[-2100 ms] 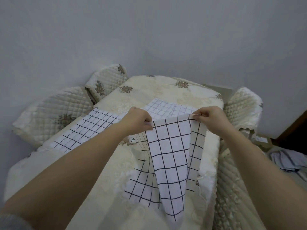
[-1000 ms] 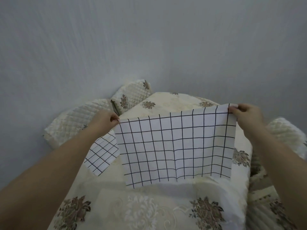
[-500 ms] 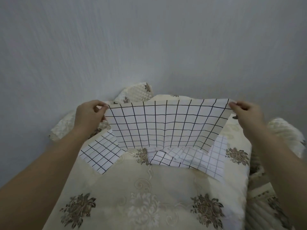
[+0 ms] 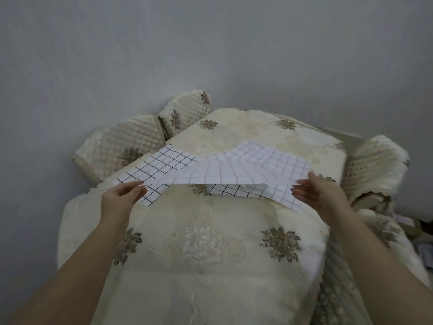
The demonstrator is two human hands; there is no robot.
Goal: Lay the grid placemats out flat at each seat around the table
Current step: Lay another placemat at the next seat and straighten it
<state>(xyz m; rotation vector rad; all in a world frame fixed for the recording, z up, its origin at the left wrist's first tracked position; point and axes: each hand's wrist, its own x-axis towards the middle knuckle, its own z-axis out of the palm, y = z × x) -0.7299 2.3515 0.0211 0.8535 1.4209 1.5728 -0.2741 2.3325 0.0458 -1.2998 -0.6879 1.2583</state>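
A white grid placemat (image 4: pixel 236 168) hangs almost level just above the table, its pale underside facing up. My left hand (image 4: pixel 120 198) pinches its near left corner and my right hand (image 4: pixel 315 192) holds its near right corner. A second grid placemat (image 4: pixel 161 164) lies flat at the table's left edge, partly under the held one. A third placemat (image 4: pixel 284 199) lies on the right side, and only its near strip shows below the held mat.
The table (image 4: pixel 210 266) wears a cream cloth with brown flower motifs. Two quilted chair backs (image 4: pixel 121 141) stand at the far left and another chair back (image 4: pixel 375 165) at the right. A grey wall closes the far side.
The held placemat has swung from upright down to nearly level over the table. Both hands have come lower and toward me, still at its corners.
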